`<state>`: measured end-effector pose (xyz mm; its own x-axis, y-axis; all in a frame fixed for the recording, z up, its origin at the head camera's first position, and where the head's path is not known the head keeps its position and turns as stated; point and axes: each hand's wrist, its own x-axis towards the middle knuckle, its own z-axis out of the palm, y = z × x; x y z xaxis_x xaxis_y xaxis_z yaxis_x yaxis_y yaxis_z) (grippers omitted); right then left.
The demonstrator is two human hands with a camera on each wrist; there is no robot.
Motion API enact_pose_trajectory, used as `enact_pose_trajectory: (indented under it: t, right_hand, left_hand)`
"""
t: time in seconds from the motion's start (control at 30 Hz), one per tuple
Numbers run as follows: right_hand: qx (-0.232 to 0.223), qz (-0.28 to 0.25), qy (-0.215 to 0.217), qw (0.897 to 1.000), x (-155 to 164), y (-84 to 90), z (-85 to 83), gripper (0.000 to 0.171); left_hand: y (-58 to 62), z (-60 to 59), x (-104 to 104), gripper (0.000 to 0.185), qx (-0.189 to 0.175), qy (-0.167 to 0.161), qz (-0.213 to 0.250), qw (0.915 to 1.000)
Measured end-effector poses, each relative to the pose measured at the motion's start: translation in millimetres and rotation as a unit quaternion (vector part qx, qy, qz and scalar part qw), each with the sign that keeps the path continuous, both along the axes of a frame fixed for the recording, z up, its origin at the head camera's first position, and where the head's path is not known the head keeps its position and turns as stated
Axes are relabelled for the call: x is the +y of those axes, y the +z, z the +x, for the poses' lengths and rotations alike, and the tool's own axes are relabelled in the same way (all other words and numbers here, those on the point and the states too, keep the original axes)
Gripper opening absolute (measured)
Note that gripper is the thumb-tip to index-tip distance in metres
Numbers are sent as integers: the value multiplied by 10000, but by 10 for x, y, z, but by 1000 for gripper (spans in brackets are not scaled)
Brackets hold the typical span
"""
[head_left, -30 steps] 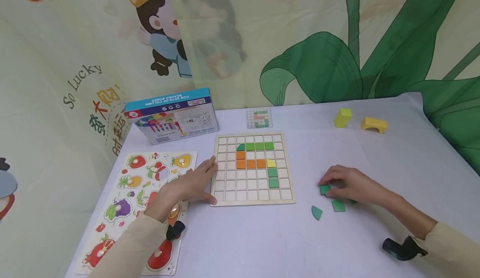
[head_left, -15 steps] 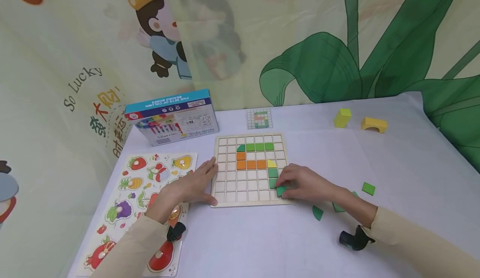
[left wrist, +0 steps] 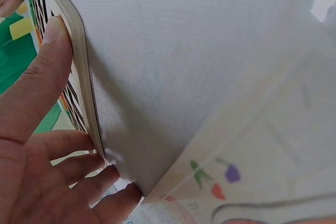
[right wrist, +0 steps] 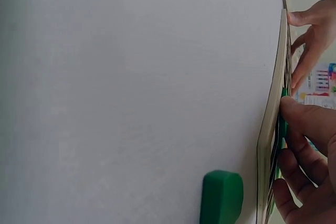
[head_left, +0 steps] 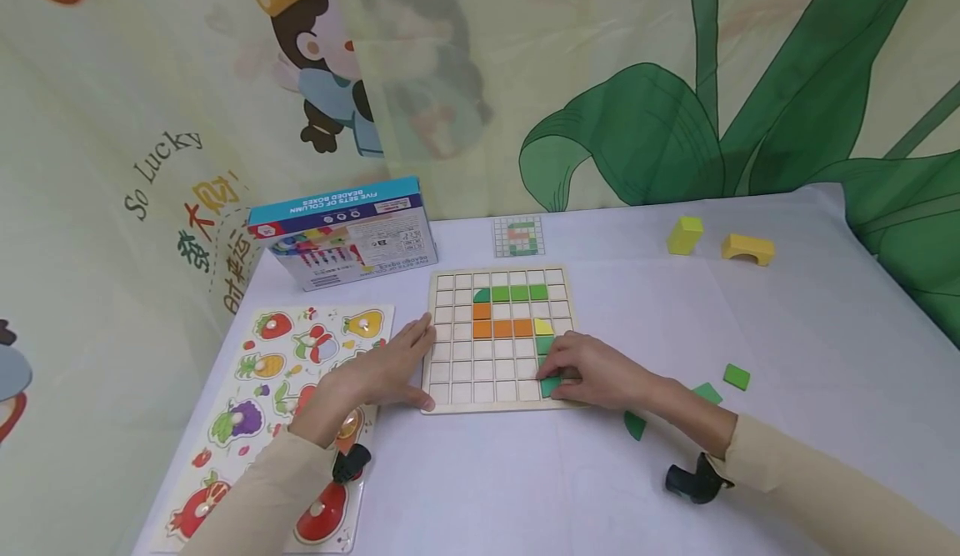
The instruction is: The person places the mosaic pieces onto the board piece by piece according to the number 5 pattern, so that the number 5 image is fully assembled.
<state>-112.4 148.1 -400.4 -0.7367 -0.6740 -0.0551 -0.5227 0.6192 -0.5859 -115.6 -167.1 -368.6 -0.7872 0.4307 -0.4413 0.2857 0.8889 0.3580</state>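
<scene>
Since a second ago the right hand (head_left: 596,371) has carried a green tile (head_left: 551,386) from the loose pieces at 4 o'clock of the grid board (head_left: 504,339) to its lower right cells. Its curled fingertips pinch the tile against the board, so the green column gains a piece. Left hand (head_left: 390,366) lies flat, fingers straight, pressing the board's left edge on the counter (head_left: 795,314).

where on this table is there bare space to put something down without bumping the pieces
Bare cloth lies right of the wooden grid board, between the yellow cube block, yellow arch block and the loose green tiles. The near edge between both sleeves is free too. Crowded: the left side, with the fruit puzzle board and blue cardboard box, and around the right hand.
</scene>
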Motion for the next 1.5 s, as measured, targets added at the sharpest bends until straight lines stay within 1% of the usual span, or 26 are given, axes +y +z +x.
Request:
enact_pose_trajectory:
  t: [0.3, 0.5, 0.77, 0.93, 1.07, 1.2, 1.33, 1.4, 1.5]
  right_hand:
    - [136, -62, 52, 9999, 57, -7, 9, 25]
    - [161, -125, 147, 9997, 23, -20, 11, 25]
    - [59, -7, 1, 10000, 14, -10, 16, 24]
    - [57, -2, -105, 9999, 115, -20, 20, 24]
    - [58, -71, -301, 9995, 317, -4, 18, 26]
    - [36, -36, -785, 9969, 640, 44, 38, 28]
    - [1, 121, -1254, 9920, 1062, 89, 110, 28]
    - [53, 226, -1360, 9904, 1271, 102, 148, 29]
    - [155, 443, -1380, 9893, 1536, 107, 196, 31]
  left_hand:
    - [4, -4, -6, 102, 14, -7, -2, 10000]
    - [-9, -1, -8, 102, -14, 12, 55, 10000]
    - [-22, -4, -11, 102, -4, 36, 55, 10000]
    - [-17, -8, -12, 102, 2, 36, 29, 10000]
    - [-15, -3, -12, 101, 16, 20, 41, 10000]
    - [-2, 0, -16, 102, 33, 13, 56, 10000]
    - [-3, -4, -14, 102, 71, -18, 6, 10000]
    - [-3, -5, -14, 102, 96, -45, -5, 9999]
    - [-8, -9, -14, 103, 75, -45, -15, 10000]
